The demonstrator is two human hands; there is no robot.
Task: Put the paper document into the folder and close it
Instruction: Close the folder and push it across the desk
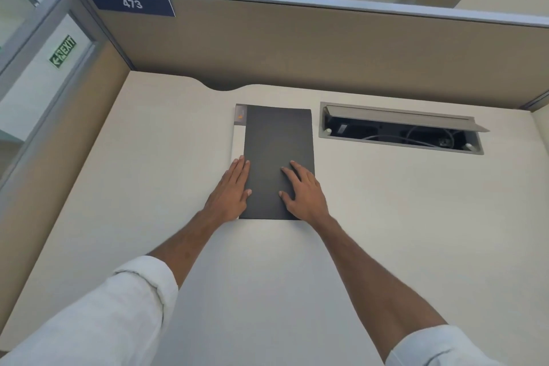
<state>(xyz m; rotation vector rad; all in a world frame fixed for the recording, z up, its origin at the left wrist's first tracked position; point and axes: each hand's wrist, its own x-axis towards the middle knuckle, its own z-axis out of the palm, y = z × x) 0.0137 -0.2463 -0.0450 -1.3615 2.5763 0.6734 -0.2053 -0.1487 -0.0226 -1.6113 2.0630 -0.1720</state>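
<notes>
We have the dark folder [279,157] lying flat on the pale desk [386,232], just left of the open cable hatch [401,131], and it looks shut or very nearly so. A white strip along the folder's left edge, with a small orange mark at its far corner, is likely the paper document [237,140] peeking out, though we cannot tell whether it sits inside the folder or under it. Our left hand [230,190] rests flat with fingers held together on the folder's near left edge, half on that white strip. Our right hand [303,190] lies on the near right part of the cover, fingers loosely spread, palm down, gripping nothing. To finish well, we judge it best to hold the cover steady with the right hand while the left nudges the white strip rightward until it squares under the cover, then press along the left edge.
</notes>
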